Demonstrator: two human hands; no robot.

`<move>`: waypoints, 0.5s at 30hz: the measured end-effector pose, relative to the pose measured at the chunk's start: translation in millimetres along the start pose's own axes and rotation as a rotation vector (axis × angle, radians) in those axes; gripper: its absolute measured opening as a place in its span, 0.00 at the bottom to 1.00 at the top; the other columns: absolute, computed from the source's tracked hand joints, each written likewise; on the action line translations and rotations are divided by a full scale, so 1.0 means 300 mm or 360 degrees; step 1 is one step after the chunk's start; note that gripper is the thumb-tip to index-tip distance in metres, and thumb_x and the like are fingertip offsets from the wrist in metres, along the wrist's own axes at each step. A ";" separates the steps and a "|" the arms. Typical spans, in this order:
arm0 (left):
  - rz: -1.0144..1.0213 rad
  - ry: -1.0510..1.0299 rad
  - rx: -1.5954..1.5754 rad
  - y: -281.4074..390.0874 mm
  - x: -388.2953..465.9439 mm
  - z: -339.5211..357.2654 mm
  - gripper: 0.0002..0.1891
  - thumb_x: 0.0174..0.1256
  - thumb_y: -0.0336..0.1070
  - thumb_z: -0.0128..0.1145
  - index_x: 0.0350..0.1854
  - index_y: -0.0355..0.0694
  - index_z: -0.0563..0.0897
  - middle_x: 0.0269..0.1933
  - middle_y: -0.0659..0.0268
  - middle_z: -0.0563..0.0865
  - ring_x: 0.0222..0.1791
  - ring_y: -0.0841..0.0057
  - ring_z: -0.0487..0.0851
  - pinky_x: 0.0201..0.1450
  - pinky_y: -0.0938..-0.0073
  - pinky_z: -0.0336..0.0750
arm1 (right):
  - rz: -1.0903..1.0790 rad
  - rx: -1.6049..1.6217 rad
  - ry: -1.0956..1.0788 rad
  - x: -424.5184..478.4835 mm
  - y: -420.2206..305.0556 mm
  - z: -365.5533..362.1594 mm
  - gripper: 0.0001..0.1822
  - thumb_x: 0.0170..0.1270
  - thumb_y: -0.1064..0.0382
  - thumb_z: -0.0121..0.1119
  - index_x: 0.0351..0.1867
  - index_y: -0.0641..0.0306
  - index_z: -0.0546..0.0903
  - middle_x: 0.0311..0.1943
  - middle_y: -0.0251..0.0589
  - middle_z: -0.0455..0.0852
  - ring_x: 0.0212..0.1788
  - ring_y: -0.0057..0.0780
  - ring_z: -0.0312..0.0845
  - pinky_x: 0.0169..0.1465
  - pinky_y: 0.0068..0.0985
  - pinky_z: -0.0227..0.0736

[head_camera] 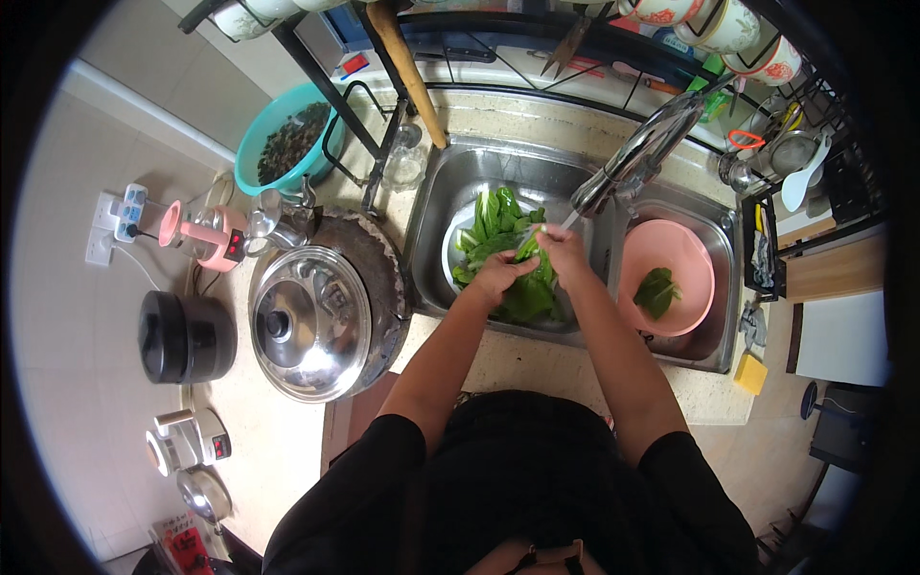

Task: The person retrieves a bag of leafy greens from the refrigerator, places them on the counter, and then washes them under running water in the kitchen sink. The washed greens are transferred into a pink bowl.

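Note:
Both hands are over the left basin of a steel double sink (438, 215). My left hand (503, 275) and my right hand (563, 253) hold a green leafy vegetable (530, 248) between them, its pale stalk end at my right fingers. A stream of water from the chrome faucet (611, 180) reaches the stalk. More leafy greens (496, 215) lie beneath the hands, in a white container (448, 248) mostly hidden by leaves. In the right basin, a pink plastic bowl (693, 251) has a small piece of leafy green (655, 291) in it.
A steel-lidded pot (313, 323) stands left of the sink, with a teal basin (248, 154) of dark bits behind it. A wooden rod (410, 72) leans at the sink's back left corner. A yellow sponge (750, 373) lies at the right counter edge. Cups (769, 61) hang on a rack above.

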State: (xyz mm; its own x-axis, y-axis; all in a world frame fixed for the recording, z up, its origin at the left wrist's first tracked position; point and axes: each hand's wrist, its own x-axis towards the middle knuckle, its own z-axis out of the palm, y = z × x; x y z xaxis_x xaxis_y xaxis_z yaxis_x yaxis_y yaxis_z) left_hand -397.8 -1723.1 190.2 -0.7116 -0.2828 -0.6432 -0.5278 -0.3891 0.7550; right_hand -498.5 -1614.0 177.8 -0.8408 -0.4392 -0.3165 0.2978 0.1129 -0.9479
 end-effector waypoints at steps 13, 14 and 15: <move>0.0153 -0.0002 -0.0503 -0.016 -0.034 -0.021 0.14 0.57 0.45 0.64 0.41 0.47 0.75 0.36 0.73 0.79 0.35 0.82 0.75 0.27 0.76 0.71 | -0.0016 -0.0078 0.0224 -0.046 -0.067 0.047 0.14 0.62 0.58 0.57 0.44 0.64 0.75 0.34 0.36 0.79 0.37 0.27 0.73 0.41 0.26 0.67; 0.0146 0.0010 -0.0477 -0.010 -0.043 -0.014 0.13 0.57 0.45 0.64 0.40 0.49 0.76 0.35 0.75 0.79 0.35 0.83 0.75 0.27 0.76 0.71 | -0.0077 -0.0133 0.0239 -0.044 -0.060 0.041 0.14 0.62 0.58 0.57 0.44 0.65 0.75 0.33 0.37 0.79 0.36 0.27 0.73 0.40 0.26 0.67; 0.0100 0.0004 -0.0452 -0.003 -0.049 -0.014 0.14 0.56 0.45 0.64 0.40 0.49 0.76 0.36 0.75 0.78 0.36 0.83 0.75 0.28 0.77 0.71 | -0.0024 -0.0114 0.0266 -0.039 -0.055 0.033 0.14 0.62 0.58 0.57 0.43 0.65 0.75 0.32 0.37 0.79 0.35 0.27 0.73 0.38 0.27 0.67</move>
State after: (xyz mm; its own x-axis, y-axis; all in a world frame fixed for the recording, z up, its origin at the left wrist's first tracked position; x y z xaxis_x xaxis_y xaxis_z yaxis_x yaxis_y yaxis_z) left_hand -384.9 -1722.2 198.5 -0.7375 -0.3160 -0.5968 -0.3316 -0.6005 0.7277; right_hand -489.1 -1619.5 197.5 -0.9101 -0.2876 -0.2982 0.2568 0.1732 -0.9508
